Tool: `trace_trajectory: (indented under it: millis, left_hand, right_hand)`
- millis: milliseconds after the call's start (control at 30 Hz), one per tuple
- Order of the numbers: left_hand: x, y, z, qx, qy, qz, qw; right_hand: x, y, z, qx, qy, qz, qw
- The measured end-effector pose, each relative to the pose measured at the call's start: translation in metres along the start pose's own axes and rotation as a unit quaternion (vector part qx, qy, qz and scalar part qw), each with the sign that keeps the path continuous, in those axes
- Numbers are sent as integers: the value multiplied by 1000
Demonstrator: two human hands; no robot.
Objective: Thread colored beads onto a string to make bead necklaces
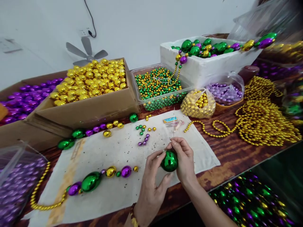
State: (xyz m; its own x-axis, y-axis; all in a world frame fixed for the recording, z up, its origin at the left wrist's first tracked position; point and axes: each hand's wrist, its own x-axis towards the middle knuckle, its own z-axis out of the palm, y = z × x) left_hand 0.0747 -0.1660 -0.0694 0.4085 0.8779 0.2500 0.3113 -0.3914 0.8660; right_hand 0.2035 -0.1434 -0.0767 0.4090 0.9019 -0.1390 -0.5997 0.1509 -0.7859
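My left hand (151, 176) grips a large shiny green bead (169, 161) from the left, fingers curled round it. My right hand (184, 157) pinches a thin needle (174, 126) that stands up from the top of the bead, and also touches the bead's right side. Both hands hover over a white cloth (113, 148) on the wooden table (236, 154). To the left on the cloth lies a partly strung strand (92, 180) of green, gold and purple beads ending in small gold beads.
A cardboard box of gold beads (90, 80), a box of purple beads (26, 97), a clear tub of small green and gold beads (158, 86), a white foam box of green beads (208, 47), bags of beads and piled gold strands (262, 123) ring the cloth.
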Motion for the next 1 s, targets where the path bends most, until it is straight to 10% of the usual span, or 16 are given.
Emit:
trace_trajectory:
  millis: [500, 1000]
  left_hand:
    - [20, -7, -41, -78, 105, -37, 991]
    - [57, 11, -87, -391, 161, -76, 903]
  right_hand:
    - [-25, 0, -37, -186, -54, 45, 980]
    - [-76, 22, -34, -272, -140, 30, 951]
